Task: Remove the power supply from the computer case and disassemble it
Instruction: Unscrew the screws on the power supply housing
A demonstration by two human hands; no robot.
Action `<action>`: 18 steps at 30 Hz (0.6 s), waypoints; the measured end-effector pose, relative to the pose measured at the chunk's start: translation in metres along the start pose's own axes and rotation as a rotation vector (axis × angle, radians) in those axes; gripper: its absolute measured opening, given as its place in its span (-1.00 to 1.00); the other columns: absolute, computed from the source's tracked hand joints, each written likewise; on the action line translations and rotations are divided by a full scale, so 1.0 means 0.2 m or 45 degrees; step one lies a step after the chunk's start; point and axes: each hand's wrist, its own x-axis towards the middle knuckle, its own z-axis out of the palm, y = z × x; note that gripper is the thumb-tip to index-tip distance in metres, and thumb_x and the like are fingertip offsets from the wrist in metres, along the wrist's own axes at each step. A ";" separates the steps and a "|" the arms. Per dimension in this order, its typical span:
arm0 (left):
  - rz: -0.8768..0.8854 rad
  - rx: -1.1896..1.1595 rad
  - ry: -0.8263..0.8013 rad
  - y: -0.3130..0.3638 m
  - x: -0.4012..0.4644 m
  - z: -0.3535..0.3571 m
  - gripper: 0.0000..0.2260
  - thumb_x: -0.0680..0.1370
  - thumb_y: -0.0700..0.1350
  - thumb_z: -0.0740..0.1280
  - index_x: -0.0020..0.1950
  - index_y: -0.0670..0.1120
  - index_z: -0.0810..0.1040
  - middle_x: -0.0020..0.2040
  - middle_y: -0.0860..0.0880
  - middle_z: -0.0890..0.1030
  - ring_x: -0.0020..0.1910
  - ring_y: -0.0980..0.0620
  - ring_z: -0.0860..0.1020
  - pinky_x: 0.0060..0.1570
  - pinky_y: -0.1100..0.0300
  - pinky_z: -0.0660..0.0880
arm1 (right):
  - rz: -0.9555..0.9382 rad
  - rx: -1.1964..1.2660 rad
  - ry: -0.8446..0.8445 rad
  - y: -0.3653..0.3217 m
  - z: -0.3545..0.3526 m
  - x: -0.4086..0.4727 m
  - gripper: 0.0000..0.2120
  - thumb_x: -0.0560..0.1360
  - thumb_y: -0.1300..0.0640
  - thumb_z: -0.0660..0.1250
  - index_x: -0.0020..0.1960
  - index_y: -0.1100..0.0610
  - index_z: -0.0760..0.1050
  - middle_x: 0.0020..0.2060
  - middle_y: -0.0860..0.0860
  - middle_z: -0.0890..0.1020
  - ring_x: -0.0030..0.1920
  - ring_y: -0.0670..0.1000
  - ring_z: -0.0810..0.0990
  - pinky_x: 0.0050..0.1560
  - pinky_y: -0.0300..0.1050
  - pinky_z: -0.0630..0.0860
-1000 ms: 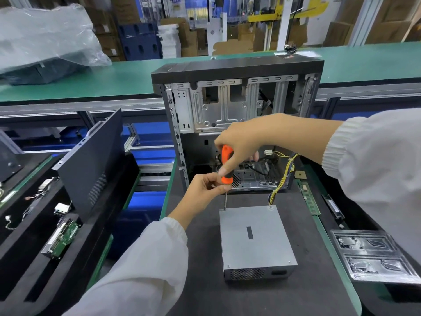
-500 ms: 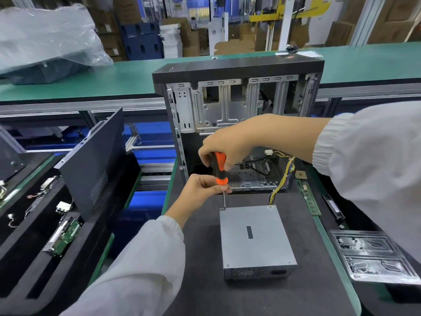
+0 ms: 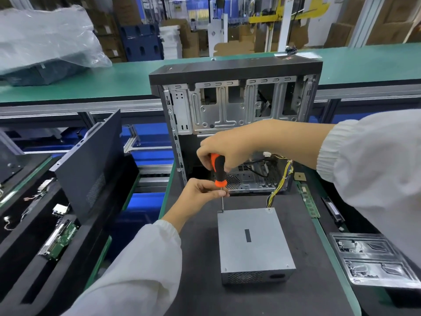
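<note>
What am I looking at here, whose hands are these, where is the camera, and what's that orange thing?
The camera sits on a person's head, looking down at their own two hands. The right hand grips an orange-and-black screwdriver; the left hand pinches its thin metal shaft. The tip rests on the far left corner of a grey metal power supply box lying on a dark work mat. Behind stands an open black computer case, with yellow and black wires running from the box.

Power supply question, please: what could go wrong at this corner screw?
The screwdriver tip sits at the power supply's far left corner, so it might slip off the edge. Nothing braces the box: the right hand grips the handle, the left hand pinches the shaft. It may shift.
</note>
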 end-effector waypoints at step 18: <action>-0.085 0.630 -0.268 -0.08 0.00 0.00 -0.91 0.47 -0.24 0.49 -0.04 -0.14 0.68 -0.02 0.01 0.64 -0.03 0.06 0.60 -0.03 0.40 0.51 | 0.161 -0.263 -0.081 0.03 0.01 -0.01 -0.73 0.40 0.31 0.39 0.05 0.09 0.48 -0.06 0.00 0.49 -0.12 0.02 0.48 -0.21 -0.12 0.42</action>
